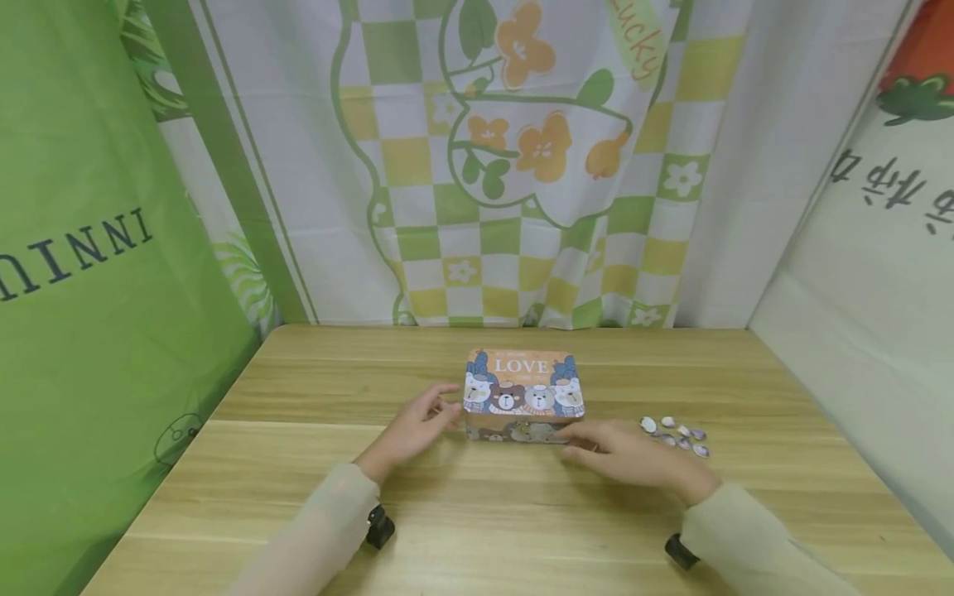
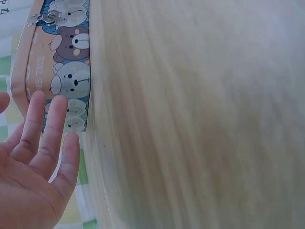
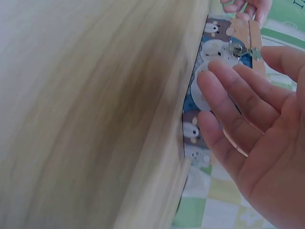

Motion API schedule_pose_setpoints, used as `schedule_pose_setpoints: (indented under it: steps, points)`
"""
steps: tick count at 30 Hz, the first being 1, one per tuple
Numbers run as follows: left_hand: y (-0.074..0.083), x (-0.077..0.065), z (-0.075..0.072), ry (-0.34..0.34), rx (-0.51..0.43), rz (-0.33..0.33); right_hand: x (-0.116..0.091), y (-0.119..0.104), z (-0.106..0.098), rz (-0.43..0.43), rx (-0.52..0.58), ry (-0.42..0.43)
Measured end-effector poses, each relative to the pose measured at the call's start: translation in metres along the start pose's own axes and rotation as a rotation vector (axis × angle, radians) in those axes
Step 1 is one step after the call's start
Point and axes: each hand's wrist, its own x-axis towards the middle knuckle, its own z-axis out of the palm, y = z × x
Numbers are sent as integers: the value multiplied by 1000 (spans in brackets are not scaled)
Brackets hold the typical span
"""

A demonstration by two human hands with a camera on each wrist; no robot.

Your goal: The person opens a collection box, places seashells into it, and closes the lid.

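Observation:
A rectangular tin box (image 1: pixel 522 385) with cartoon bears and the word LOVE on its lid sits on the table, its lid down. On its front side a small metal clasp (image 2: pixel 50 17) shows in both wrist views. My left hand (image 1: pixel 414 426) is at the box's left side, fingers loosely extended; whether it touches the box I cannot tell. At the front right corner is my right hand (image 1: pixel 622 451), its fingers extended and close to the front face (image 3: pixel 193 129). Neither hand grips anything.
Several small purple-and-white shells (image 1: pixel 684 443) lie on the wooden table (image 1: pixel 514 530), just right of the right hand. A patterned curtain (image 1: pixel 537 248) hangs behind the table's back edge. Green fabric (image 1: pixel 112 348) borders the left side, pale fabric (image 1: pixel 857 331) the right.

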Motion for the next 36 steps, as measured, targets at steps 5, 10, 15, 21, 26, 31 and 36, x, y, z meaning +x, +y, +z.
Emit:
schedule_pose_setpoints:
  steps: [5,10,15,21,26,31,36]
  points:
    - [1,1,3,8,-24,-3,10,-4,7,5,57,-47]
    - [3,3,6,30,-63,-37,17,-4,14,-11,146,-86]
    - [3,6,8,53,-81,-61,20,-3,19,-35,177,-91]
    - [6,6,9,74,-98,-63,22,-2,23,-12,237,-102]
    - [9,5,9,79,-109,-77,24,-3,25,9,307,-110]
    - [10,6,9,82,-98,-72,31,-8,29,51,371,-73]
    - [11,5,10,85,-87,-66,39,-12,36,73,444,-9]
